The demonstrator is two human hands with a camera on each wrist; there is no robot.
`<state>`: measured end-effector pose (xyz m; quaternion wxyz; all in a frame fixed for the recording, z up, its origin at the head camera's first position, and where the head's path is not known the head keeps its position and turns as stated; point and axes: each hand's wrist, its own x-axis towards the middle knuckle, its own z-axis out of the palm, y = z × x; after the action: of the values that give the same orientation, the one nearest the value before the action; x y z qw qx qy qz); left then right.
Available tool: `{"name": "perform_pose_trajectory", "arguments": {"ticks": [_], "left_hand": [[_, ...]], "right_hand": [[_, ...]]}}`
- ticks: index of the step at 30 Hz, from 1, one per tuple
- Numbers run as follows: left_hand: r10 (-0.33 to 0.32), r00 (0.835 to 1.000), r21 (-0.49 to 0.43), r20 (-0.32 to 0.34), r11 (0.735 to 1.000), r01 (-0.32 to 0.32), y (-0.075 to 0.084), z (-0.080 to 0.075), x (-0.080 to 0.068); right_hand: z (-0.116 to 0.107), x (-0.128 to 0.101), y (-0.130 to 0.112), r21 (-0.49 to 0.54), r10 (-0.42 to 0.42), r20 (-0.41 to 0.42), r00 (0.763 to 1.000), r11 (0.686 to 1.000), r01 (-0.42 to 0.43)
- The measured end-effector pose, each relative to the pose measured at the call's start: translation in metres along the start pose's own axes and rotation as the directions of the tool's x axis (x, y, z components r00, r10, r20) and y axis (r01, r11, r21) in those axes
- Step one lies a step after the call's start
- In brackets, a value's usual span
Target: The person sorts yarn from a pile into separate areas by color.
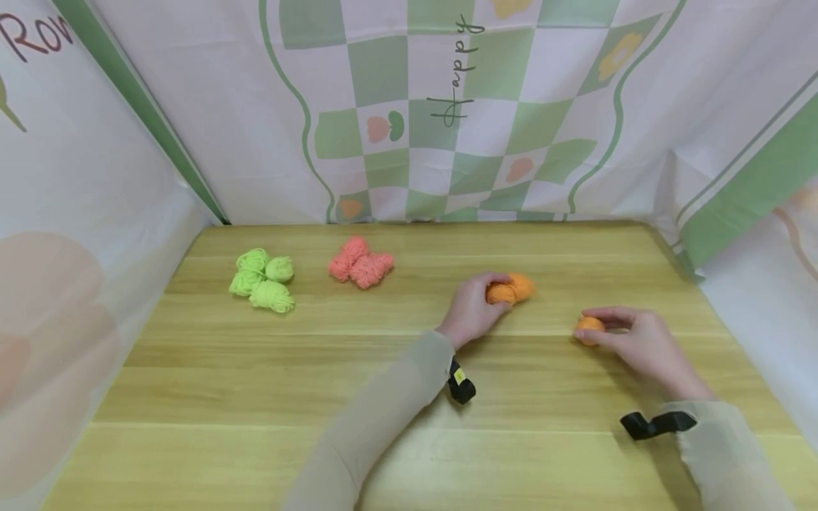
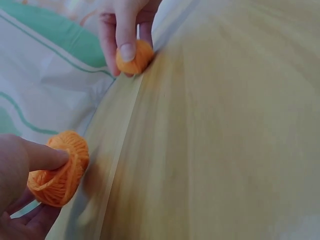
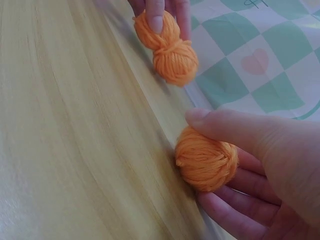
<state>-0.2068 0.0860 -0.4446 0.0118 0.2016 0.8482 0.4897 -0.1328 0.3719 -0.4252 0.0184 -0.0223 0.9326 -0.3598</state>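
In the head view my left hand (image 1: 471,309) pinches an orange yarn bundle (image 1: 521,286) right of the table's middle. Two rounded lobes make up that bundle (image 3: 175,62) in the right wrist view; whether they are one skein or two balls I cannot tell. Thumb and fingers of my right hand (image 1: 648,349) grip a smaller orange yarn ball (image 3: 207,159) farther right. A gap of wood separates the two hands. The left wrist view shows the bundle (image 2: 61,172) close up, with the ball (image 2: 135,57) in the other hand beyond it.
Light green yarn balls (image 1: 271,296) lie clustered at the back left of the wooden table (image 1: 255,397). Between them and my left hand sits pink yarn (image 1: 371,270). A patterned cloth (image 1: 434,177) hangs along the back edge, with more cloth at both sides.
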Motion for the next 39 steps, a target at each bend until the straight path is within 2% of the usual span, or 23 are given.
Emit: {"name": "perform_pose_trajectory", "arguments": {"ticks": [11,20,23,31,39], "left_hand": [[-0.02,0.997,-0.054,-0.07,0.998,0.016,-0.017,-0.022,0.01],[0.015,0.99,0.016,-0.139,1.0,-0.013,-0.023,-0.038,0.032],[0.008,0.989,0.032,-0.147,0.999,-0.004,-0.022,-0.042,0.037],[-0.02,0.989,0.049,-0.144,0.998,0.027,-0.025,-0.046,0.043],[-0.015,0.984,0.081,-0.178,0.996,0.029,-0.038,-0.046,0.049]], "right_hand": [[0.0,-0.002,0.0,-0.014,0.01,-0.002,1.0,1.0,-0.01],[-0.002,-0.002,0.0,-0.03,0.011,-0.016,1.0,0.999,-0.011],[-0.002,-0.003,-0.001,-0.029,0.012,-0.007,1.0,1.0,-0.012],[-0.001,-0.003,-0.002,-0.026,0.014,-0.01,1.0,1.0,-0.015],[0.0,-0.002,-0.002,-0.007,0.012,-0.004,1.0,1.0,-0.012]]}}
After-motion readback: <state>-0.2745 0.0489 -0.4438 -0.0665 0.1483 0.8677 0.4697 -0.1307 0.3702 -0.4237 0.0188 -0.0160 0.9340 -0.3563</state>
